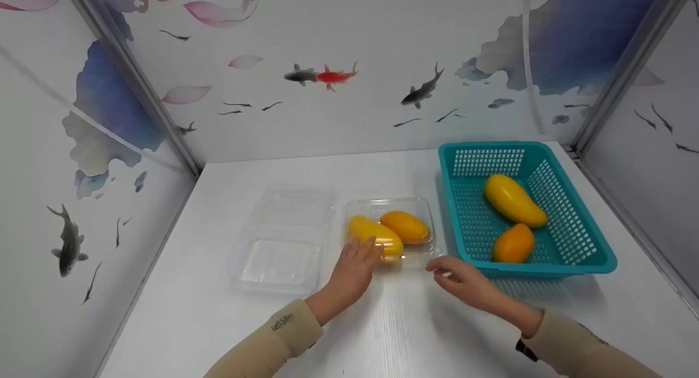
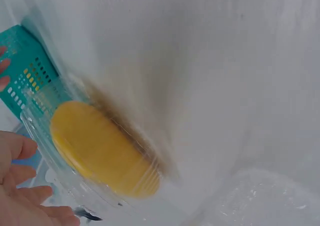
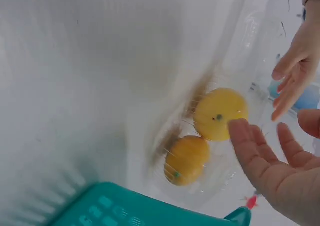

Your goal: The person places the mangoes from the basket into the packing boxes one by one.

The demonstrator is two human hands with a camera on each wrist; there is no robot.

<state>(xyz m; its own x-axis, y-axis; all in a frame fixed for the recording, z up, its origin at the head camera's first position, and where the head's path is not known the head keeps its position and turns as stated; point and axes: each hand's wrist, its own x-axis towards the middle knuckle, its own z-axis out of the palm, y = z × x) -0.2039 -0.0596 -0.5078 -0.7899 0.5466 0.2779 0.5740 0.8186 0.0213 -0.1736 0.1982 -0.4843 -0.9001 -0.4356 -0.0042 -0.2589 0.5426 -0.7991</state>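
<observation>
Two mangoes, a longer yellow mango [image 1: 390,241] and a shorter orange mango [image 1: 405,227], lie side by side in a clear plastic box [image 1: 420,203] on the table. Clear plastic covers the yellow mango [image 2: 102,148] in the left wrist view. My left hand [image 1: 352,274] is at the near left of the box, fingers extended over its front part; whether they touch it I cannot tell. Off the box's near right corner is my right hand [image 1: 464,282], its fingers [image 3: 257,156] loosely bent with nothing between them.
A teal basket [image 1: 587,266] at the right holds another yellow mango [image 1: 513,200] and an orange mango [image 1: 513,244]. Left of the box, clear plastic packaging [image 1: 281,260] lies spread open on the white table [image 1: 180,312]. Printed panels [image 1: 349,121] stand around the table.
</observation>
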